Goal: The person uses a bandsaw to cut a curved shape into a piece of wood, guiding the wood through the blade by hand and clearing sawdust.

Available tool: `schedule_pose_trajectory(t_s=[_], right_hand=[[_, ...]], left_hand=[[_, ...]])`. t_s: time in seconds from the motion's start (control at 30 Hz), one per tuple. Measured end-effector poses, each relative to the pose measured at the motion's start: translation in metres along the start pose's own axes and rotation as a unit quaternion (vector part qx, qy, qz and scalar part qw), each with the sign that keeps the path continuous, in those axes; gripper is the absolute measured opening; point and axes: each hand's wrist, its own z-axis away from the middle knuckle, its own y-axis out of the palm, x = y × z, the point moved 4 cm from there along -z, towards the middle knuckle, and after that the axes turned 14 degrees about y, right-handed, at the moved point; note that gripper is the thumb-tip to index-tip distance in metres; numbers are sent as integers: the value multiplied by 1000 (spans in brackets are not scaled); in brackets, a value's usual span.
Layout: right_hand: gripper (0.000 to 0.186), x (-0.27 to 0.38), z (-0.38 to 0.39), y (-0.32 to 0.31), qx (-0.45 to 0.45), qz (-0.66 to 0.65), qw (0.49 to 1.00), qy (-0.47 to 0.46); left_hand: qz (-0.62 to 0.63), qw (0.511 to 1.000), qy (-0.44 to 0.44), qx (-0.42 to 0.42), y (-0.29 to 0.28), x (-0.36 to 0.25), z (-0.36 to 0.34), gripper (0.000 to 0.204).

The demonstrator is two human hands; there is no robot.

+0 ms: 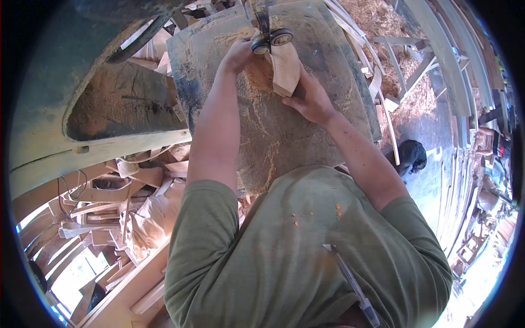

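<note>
Wood block point(285, 68) sits on the dusty bench point(273, 136), right at the saw guide point(272, 39). Right hand point(311, 101) fingers clench its near end; left hand point(238, 54) fingers press its far edge.

Pale wooden block point(285, 68) lies, seemingly flat, on dusty saw table point(306, 131).

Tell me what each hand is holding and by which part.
Both hands hold a pale wooden block on the sawdust-covered saw table. The left hand presses its far end by the blade guide; the right hand grips its near right edge.
</note>
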Motion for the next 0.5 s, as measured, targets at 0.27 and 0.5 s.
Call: schedule_pose_trajectory(t_s=[0.27,0.5], right_hand=[[111,3,-3,-1,13,-1,1000,15],[112,-10,-5,-3,19,-7,1000,15]], left_hand=[[75,995,20,-62,11,-14,7,22],[35,997,23,-59,25,-30,7,20]])
